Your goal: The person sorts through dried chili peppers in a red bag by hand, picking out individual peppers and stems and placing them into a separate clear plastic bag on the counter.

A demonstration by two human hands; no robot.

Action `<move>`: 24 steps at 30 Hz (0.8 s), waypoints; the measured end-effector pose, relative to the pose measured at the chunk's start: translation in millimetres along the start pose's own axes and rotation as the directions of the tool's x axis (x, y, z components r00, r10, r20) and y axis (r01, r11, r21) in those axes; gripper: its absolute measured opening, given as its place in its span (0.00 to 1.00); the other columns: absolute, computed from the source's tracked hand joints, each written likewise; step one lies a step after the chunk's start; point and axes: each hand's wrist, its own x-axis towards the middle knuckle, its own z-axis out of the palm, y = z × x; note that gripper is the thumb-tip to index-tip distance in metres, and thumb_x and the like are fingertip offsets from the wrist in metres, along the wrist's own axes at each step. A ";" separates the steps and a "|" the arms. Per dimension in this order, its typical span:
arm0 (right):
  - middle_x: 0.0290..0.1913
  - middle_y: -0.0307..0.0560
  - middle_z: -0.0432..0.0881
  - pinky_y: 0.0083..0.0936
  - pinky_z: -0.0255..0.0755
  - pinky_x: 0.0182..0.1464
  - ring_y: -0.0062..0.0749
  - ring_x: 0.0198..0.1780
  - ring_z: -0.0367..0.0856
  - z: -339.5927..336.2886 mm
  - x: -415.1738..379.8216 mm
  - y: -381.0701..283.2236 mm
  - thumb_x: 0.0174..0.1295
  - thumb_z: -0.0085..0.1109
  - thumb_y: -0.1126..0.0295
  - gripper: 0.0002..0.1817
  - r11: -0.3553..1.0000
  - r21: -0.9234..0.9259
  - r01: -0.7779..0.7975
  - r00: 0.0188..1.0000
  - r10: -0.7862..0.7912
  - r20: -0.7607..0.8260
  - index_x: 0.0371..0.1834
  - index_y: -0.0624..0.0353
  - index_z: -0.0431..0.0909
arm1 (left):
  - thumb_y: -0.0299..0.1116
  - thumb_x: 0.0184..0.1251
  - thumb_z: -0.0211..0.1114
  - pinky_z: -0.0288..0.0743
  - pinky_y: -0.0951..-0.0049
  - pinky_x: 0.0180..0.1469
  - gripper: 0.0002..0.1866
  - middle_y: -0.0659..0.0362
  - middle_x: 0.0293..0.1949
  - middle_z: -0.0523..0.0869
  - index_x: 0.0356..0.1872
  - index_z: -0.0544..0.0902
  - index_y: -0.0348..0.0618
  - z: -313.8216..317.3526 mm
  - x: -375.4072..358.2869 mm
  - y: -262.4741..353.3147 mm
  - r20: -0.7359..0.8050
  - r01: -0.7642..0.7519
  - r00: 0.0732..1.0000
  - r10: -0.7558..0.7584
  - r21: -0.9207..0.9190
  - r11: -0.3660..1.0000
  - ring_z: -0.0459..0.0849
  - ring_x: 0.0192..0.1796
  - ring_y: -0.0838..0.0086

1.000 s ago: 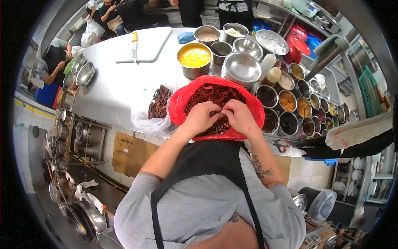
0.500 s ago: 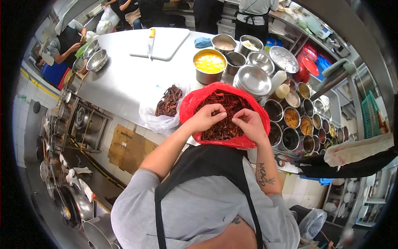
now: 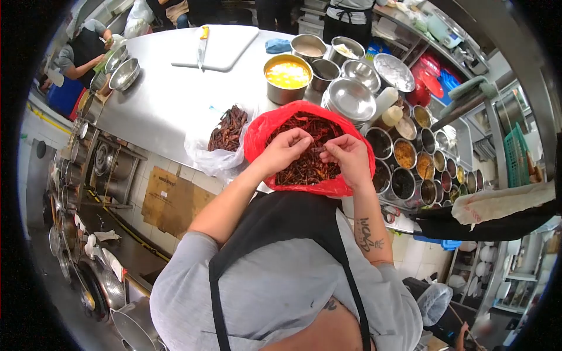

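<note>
A red plastic bag point(image 3: 257, 131) full of dried red chillies point(image 3: 304, 167) stands open at the near edge of the steel table point(image 3: 158, 105). Both my hands hover over it. My left hand point(image 3: 285, 150) and my right hand point(image 3: 348, 158) pinch the two ends of one dried chilli point(image 3: 319, 149) between their fingertips. Left of the red bag lies a clear plastic bag point(image 3: 202, 155) holding a smaller heap of dark dried chillies point(image 3: 228, 127).
Behind the bags stand a pot of yellow liquid point(image 3: 287, 76), stacked steel bowls point(image 3: 350, 96), squeeze bottles point(image 3: 383, 108) and rows of spice tubs point(image 3: 410, 158). A white cutting board with a knife point(image 3: 202, 47) lies far back. Other people work at the table's far left and back.
My hands have come up out of the chilli heap and now hold one chilli between them. The view has shifted slightly.
</note>
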 end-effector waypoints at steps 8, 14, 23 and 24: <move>0.34 0.48 0.86 0.23 0.82 0.33 0.29 0.32 0.86 2.5 2.9 17.2 0.65 0.66 0.77 0.08 0.999 0.027 0.045 0.998 -0.044 -0.037 0.41 0.67 0.78 | 0.33 0.66 0.72 0.76 0.70 0.53 0.11 0.60 0.38 0.88 0.42 0.84 0.37 10.5 0.0 7.1 0.013 -0.146 0.988 0.156 0.435 0.889 0.83 0.44 0.77; 0.33 0.45 0.85 0.19 0.77 0.30 0.25 0.29 0.84 0.3 1.8 23.2 0.65 0.66 0.77 0.06 0.997 -0.042 0.062 0.995 -0.065 -0.070 0.41 0.65 0.79 | 0.32 0.66 0.71 0.77 0.68 0.53 0.11 0.55 0.38 0.88 0.42 0.85 0.36 17.1 -0.3 9.8 0.102 -0.237 0.971 0.217 0.539 0.808 0.86 0.45 0.70; 0.32 0.40 0.84 0.20 0.76 0.32 0.22 0.30 0.81 -4.7 -0.9 22.9 0.66 0.65 0.76 0.06 0.931 0.341 -0.128 0.992 0.118 0.052 0.43 0.64 0.81 | 0.32 0.73 0.64 0.77 0.70 0.45 0.08 0.58 0.38 0.85 0.44 0.82 0.37 6.9 4.3 -2.1 0.175 -0.275 0.960 0.220 0.432 0.859 0.83 0.39 0.70; 0.33 0.40 0.84 0.20 0.76 0.33 0.22 0.31 0.81 -3.8 -0.4 23.5 0.66 0.65 0.76 0.06 0.952 0.290 -0.094 0.996 0.091 0.023 0.44 0.64 0.81 | 0.32 0.74 0.63 0.77 0.71 0.41 0.08 0.60 0.37 0.84 0.45 0.82 0.38 5.2 5.5 -6.1 0.143 -0.234 0.971 0.192 0.396 0.888 0.82 0.35 0.73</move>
